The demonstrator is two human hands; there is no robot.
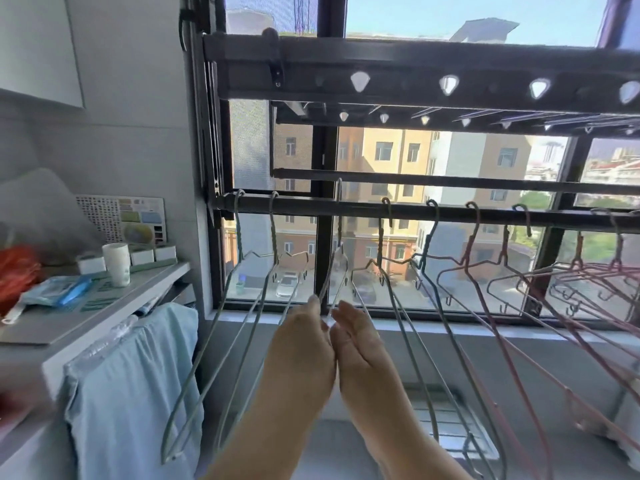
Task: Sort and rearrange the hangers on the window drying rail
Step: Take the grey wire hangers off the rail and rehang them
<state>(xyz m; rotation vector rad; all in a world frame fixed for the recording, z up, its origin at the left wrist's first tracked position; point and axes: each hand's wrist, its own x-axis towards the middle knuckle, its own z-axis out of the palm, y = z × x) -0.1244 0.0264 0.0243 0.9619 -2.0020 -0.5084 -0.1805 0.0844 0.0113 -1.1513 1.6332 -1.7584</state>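
A dark drying rail runs across the window. Grey-green wire hangers hang at its left end, with further ones around the middle. Pink hangers hang to the right and bunch up at the far right. One grey hanger stands with its hook at or just above the rail, between the left pair and the middle ones. My left hand and my right hand meet below it, each pinching one of its lower wires.
An upper rack bar with drop-shaped holes crosses overhead. At left, a shelf carries a white cup, a blue packet and a red bag; a light blue cloth hangs from it. A window sill and a white slatted surface lie below.
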